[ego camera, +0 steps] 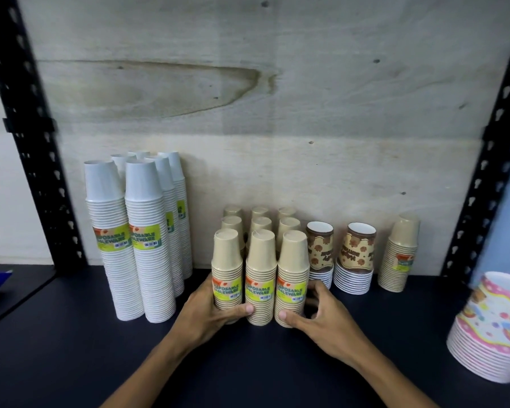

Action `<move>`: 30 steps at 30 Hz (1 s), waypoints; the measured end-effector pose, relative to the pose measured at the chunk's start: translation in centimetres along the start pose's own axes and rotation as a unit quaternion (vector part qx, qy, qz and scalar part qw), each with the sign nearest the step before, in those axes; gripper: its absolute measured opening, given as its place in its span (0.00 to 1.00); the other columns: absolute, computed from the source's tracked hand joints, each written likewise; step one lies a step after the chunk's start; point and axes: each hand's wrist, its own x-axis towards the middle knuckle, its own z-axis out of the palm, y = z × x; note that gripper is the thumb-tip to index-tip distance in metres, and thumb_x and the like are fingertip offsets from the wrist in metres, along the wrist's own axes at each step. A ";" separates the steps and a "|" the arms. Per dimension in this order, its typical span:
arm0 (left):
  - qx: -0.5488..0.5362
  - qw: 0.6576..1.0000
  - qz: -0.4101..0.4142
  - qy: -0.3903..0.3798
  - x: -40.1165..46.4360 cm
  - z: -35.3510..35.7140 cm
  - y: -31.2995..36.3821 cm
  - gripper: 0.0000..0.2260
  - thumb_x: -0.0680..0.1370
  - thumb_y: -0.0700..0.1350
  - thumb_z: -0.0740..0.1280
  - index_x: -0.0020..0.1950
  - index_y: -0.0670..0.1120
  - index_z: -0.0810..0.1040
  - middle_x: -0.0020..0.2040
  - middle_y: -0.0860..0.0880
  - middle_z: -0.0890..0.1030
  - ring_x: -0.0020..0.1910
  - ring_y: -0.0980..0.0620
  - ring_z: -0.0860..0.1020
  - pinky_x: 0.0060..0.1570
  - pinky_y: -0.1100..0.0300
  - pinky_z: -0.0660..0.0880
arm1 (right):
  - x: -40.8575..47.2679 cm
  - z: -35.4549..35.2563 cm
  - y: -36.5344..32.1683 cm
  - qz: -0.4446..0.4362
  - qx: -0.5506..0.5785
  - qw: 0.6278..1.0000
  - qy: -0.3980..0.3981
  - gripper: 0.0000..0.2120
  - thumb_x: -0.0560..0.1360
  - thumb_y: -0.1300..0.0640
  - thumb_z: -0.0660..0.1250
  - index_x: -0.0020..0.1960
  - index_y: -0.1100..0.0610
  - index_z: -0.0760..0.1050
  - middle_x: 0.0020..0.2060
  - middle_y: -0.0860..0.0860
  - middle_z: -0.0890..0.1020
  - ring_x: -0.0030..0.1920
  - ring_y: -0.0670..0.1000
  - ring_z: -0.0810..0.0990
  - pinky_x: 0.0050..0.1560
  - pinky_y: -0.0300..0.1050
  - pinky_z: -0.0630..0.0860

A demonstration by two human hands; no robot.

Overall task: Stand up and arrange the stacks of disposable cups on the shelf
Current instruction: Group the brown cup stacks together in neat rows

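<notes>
Tan stacks: nine stand upright in a three-by-three block mid-shelf; the front row [261,278] sits between both hands, labels facing out.
Left hand [209,312]: cupped round the front-left stack, thumb across its base toward the middle one, fingers wrapped behind and out of sight.
Right hand [318,310]: thumb pressed on the front-right stack's base, fingers [317,290] curled loosely round its far side.
Judgement: looks like a squeeze to square up the row, not a lift.
White stacks [130,240]: tall, upright, grouped at the left, touching one another.
Brown stacks [340,254]: two standing just right of the block.
Lone tan stack [399,254]: upright but well apart, likely yet to join.
Pink stack [489,328]: near the right edge, leaning, unsorted.
Shelf [71,334]: dark, nothing lying flat in view.
Progress: mostly done; stragglers remain.
</notes>
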 end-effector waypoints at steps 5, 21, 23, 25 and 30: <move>-0.005 1.000 -0.005 -0.003 0.2 -0.1 -0.3 0.31 0.63 0.62 0.78 0.61 0.62 0.70 0.53 0.67 0.81 0.53 0.68 0.79 0.48 0.74 0.75 | -0.1 0.1 0.0 -0.005 -0.010 1.000 0.000 0.33 0.66 0.39 0.77 0.66 0.45 0.68 0.57 0.37 0.81 0.57 0.33 0.77 0.48 0.28 0.73; 0.064 0.998 0.010 -0.001 -0.4 -0.3 -0.3 0.36 0.60 0.64 0.77 0.63 0.64 0.66 0.58 0.67 0.77 0.55 0.70 0.76 0.54 0.72 0.69 | -1.8 -2.4 -0.6 -0.020 -0.015 0.991 0.134 0.24 0.70 0.32 0.66 0.58 0.45 0.73 0.54 0.40 0.79 0.52 0.40 0.80 0.47 0.35 0.77; 0.083 0.996 0.010 -0.006 -0.5 -0.4 -0.6 0.39 0.61 0.64 0.78 0.68 0.60 0.66 0.61 0.63 0.77 0.58 0.64 0.75 0.57 0.68 0.69 | -1.3 -4.0 -0.4 -0.015 0.005 0.967 0.254 0.16 0.74 0.39 0.68 0.54 0.49 0.74 0.51 0.44 0.80 0.49 0.40 0.80 0.40 0.31 0.74; 0.106 0.994 0.008 -0.011 -0.7 -0.6 -1.0 0.42 0.62 0.62 0.78 0.72 0.56 0.66 0.64 0.60 0.76 0.61 0.61 0.74 0.58 0.66 0.68 | 0.1 -5.6 0.7 0.021 0.018 0.944 0.328 0.16 0.75 0.45 0.70 0.57 0.52 0.73 0.54 0.47 0.79 0.50 0.45 0.80 0.45 0.36 0.76; 0.141 0.990 -0.001 -0.023 -1.6 -1.2 -1.4 0.45 0.66 0.63 0.76 0.77 0.53 0.61 0.71 0.55 0.71 0.68 0.57 0.70 0.64 0.64 0.66 | 3.6 -8.9 3.7 0.145 -0.002 0.906 0.398 0.37 0.73 0.53 0.74 0.74 0.61 0.60 0.70 0.61 0.65 0.70 0.61 0.67 0.72 0.55 0.66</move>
